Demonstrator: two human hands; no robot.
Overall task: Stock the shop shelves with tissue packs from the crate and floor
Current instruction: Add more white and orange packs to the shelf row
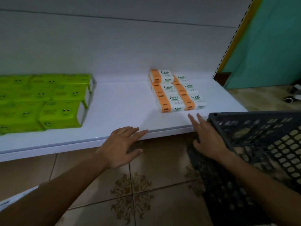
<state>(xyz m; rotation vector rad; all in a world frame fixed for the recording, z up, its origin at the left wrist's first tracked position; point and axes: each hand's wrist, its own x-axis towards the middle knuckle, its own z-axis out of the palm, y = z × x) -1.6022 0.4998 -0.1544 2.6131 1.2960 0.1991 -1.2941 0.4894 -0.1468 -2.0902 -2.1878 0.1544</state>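
Our two bare forearms reach up from the bottom edge over the patterned floor tiles (154,176) toward one low white shelf (122,111). At the far left of that shelf we see a block of lime-green tissue packs (61,111), each printed with a pair of eyes and a smile. We count about nine faces, though blur keeps us from an exact figure.

Our left hand (120,144) lies flat with its fingers straight and spread, holding nothing, and its fingertips reach the shelf's front lip.

Further right, well apart from the green block, stand the white-and-orange "Facial" tissue packs (175,95). They form two columns of three, six labels facing up, and the back-left pack sits higher than the rest.

Just before them our right hand (208,141) points two straight fingers over the shelf edge, gripping nothing we can see. Beside it one dark lattice plastic crate (260,128) sits tilted at the shelf's right end.
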